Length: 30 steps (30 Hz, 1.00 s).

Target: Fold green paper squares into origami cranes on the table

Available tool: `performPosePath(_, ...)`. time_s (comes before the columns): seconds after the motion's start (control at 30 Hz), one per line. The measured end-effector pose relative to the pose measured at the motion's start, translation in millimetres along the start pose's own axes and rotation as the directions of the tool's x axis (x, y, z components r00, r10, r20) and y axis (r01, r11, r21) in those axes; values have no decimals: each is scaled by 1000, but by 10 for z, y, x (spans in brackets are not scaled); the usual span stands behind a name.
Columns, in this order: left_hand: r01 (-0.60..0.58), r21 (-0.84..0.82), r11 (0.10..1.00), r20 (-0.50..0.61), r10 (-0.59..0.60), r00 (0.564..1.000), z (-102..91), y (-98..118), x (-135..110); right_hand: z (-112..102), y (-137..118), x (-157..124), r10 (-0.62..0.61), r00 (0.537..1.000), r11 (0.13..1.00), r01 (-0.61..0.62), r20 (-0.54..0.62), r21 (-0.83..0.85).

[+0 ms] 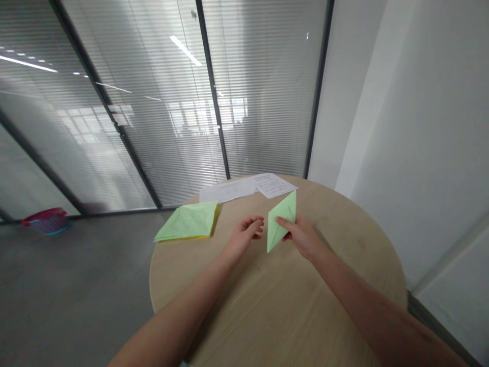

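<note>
A folded light green paper, shaped like a slanted diamond with a crease across it, is held up above the round wooden table. My right hand grips its right side, thumb on the near face and fingers behind. Just left of the paper is my left hand, its fingers loosely curled and apart, touching nothing. Beyond my left hand lies a stack of green paper with a yellow sheet showing under its right edge.
White printed sheets lie at the table's far edge. The table has a rounded rim. A red and blue basket stands on the floor at left. Glass panels with blinds rise behind, and a white wall borders the right.
</note>
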<state>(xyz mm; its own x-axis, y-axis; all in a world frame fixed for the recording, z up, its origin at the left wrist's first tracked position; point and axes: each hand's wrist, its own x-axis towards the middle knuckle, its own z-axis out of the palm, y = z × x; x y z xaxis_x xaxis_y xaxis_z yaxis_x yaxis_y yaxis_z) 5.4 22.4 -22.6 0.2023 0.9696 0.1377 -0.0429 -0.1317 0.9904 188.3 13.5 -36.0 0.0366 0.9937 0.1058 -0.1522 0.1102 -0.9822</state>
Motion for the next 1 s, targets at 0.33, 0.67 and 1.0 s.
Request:
performPosePath(0.33, -63, 187, 980, 60, 52, 997, -59, -46, 41, 62, 99, -28, 44, 985, 995, -28, 165, -97)
performPosePath(0.67, -179, 182, 967, 164, 150, 975, -113, -2, 28, 44, 185, 17, 44, 970, 983, 1, 238, -186)
performPosePath(1.0, -122, 147, 981, 41, 118, 992, -105, -38, 82, 43, 183, 46, -168, 974, 982, 179, 154, -56)
